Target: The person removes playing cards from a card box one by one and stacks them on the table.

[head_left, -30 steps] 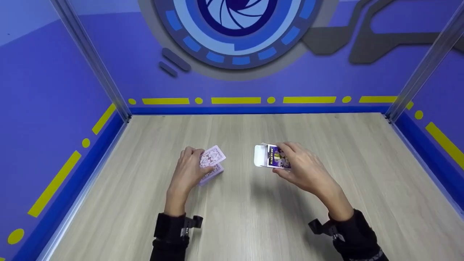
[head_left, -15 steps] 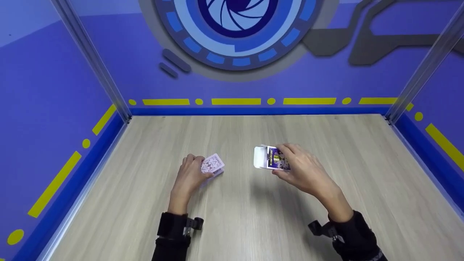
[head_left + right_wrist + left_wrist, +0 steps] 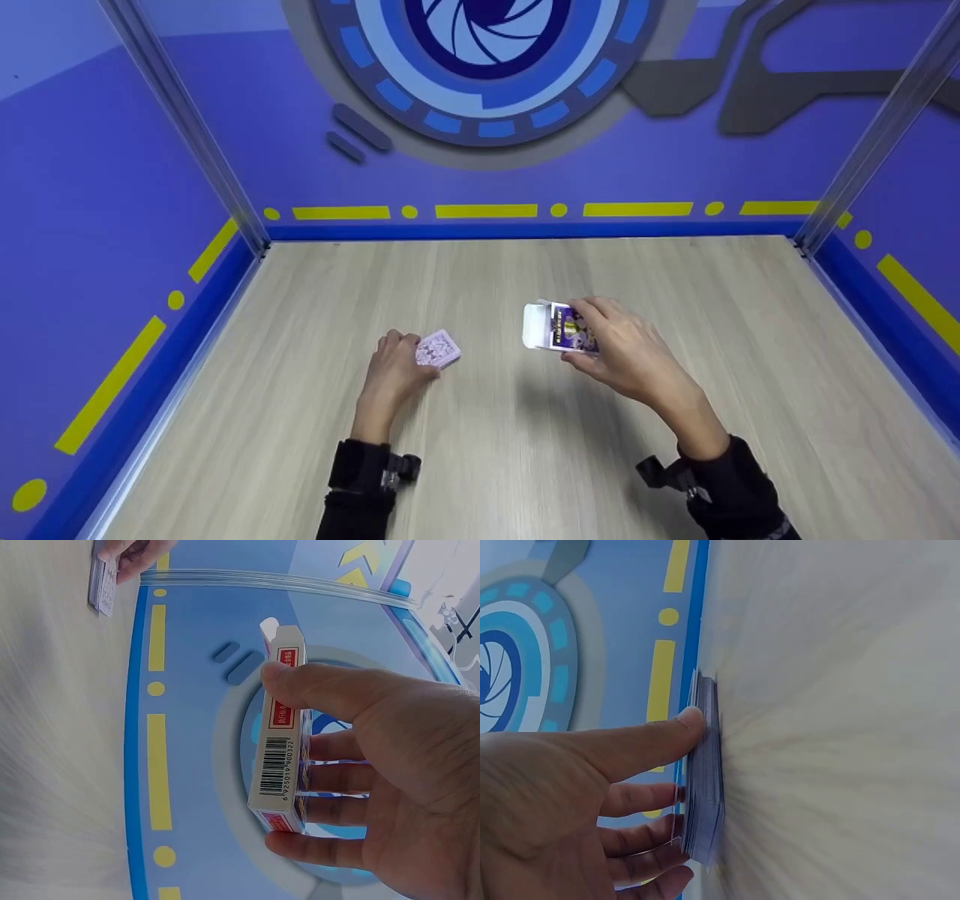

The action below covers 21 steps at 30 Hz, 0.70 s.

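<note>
In the head view my left hand [image 3: 391, 375] pinches a deck of pink-backed playing cards [image 3: 439, 349] by its edges. In the left wrist view the deck [image 3: 705, 772] lies flat against the table, thumb on one edge and fingers at the opposite side, a few cards slightly out of line. My right hand [image 3: 636, 351] grips a card box [image 3: 562, 327] above the table, its dark printed face up and its white end flap [image 3: 535, 325] open toward the deck. A barcode and red labels show on the side of the box [image 3: 279, 742] in the right wrist view.
The pale wood-look table [image 3: 480, 450] is bounded by a blue printed back wall [image 3: 480, 180] and side walls with metal corner posts [image 3: 187, 127]. Both wrists wear black bands with small cameras [image 3: 409, 467].
The upper part of the deck, lifted apart from the lower part a second ago, has come down so the cards form one stack. My right hand and the card box stay nearly still.
</note>
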Each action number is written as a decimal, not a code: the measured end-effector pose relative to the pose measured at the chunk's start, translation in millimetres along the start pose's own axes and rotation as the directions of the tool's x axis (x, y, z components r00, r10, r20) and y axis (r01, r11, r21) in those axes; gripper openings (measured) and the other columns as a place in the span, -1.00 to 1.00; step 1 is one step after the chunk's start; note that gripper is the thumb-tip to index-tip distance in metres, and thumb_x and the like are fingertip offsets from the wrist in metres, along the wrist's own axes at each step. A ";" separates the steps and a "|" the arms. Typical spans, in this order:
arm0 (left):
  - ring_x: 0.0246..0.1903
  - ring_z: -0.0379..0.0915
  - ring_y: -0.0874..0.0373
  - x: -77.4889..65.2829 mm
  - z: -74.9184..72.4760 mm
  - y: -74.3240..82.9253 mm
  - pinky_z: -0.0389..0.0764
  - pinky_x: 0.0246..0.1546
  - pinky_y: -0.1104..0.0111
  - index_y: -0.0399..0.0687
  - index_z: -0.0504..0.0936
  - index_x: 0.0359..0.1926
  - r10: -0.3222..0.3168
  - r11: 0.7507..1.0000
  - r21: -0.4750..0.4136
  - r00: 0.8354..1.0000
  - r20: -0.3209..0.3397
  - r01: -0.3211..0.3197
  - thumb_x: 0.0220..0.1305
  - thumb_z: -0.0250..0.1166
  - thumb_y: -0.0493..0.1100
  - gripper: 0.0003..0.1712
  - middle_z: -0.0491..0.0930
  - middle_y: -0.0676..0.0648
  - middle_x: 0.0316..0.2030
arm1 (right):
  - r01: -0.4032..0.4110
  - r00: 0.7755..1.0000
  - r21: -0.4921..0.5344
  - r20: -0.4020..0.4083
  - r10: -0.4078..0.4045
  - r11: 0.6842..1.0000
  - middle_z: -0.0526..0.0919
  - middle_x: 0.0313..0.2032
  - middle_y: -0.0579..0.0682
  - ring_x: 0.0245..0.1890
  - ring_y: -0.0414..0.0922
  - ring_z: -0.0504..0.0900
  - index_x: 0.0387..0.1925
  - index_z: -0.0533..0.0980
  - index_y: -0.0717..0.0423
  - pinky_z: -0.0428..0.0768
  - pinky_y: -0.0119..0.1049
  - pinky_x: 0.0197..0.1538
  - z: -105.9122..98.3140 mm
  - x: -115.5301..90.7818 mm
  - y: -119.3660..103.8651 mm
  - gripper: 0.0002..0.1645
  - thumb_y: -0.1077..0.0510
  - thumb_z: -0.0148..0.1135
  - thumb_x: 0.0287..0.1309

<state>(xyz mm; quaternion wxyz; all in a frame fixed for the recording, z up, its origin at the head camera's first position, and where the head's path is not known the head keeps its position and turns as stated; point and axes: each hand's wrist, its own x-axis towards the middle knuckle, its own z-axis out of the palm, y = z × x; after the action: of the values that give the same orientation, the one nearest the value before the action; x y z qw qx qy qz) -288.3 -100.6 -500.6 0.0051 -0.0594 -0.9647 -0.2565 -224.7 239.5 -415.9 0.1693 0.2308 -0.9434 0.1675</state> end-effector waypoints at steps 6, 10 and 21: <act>0.06 0.43 -0.19 -0.1 0.8 -1.8 0.47 0.13 -0.01 -0.42 0.58 0.21 -0.010 1.000 -0.007 0.999 0.036 0.010 0.09 0.60 -0.12 -0.27 0.51 -0.31 0.02 | -0.012 1.000 0.009 0.005 0.012 1.000 0.62 0.13 0.13 0.01 0.06 0.62 0.28 0.50 0.19 0.64 0.03 -0.10 -0.4 0.0 -0.5 -0.18 -0.02 0.62 0.04; 0.07 0.43 -0.19 0.2 0.3 -1.3 0.48 0.13 -0.01 -0.42 0.57 0.23 -0.012 1.000 -0.009 0.999 0.048 0.012 0.10 0.60 -0.12 -0.25 0.51 -0.31 0.02 | -0.013 1.000 0.013 0.005 0.013 1.000 0.62 0.13 0.13 0.01 0.06 0.62 0.28 0.50 0.19 0.64 0.02 -0.10 -0.1 -0.1 -0.5 -0.18 -0.02 0.62 0.04; 0.18 0.44 -0.21 -3.6 -17.6 22.8 0.48 0.17 -0.02 -0.34 0.52 0.32 0.052 0.998 -0.023 0.988 -0.147 -0.056 0.27 0.50 -0.01 -0.26 0.52 -0.34 0.16 | -0.006 1.000 0.014 0.003 0.006 1.000 0.61 0.14 0.16 0.04 0.09 0.62 0.27 0.50 0.21 0.64 0.05 -0.07 0.2 -0.1 -0.4 -0.18 -0.01 0.63 0.03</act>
<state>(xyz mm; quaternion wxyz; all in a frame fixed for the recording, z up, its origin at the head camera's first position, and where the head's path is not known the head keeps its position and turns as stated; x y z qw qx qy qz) -282.4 -90.1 -474.2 0.0822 -0.0665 -0.9562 -0.2731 -224.5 239.0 -416.0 0.1658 0.2295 -0.9431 0.1743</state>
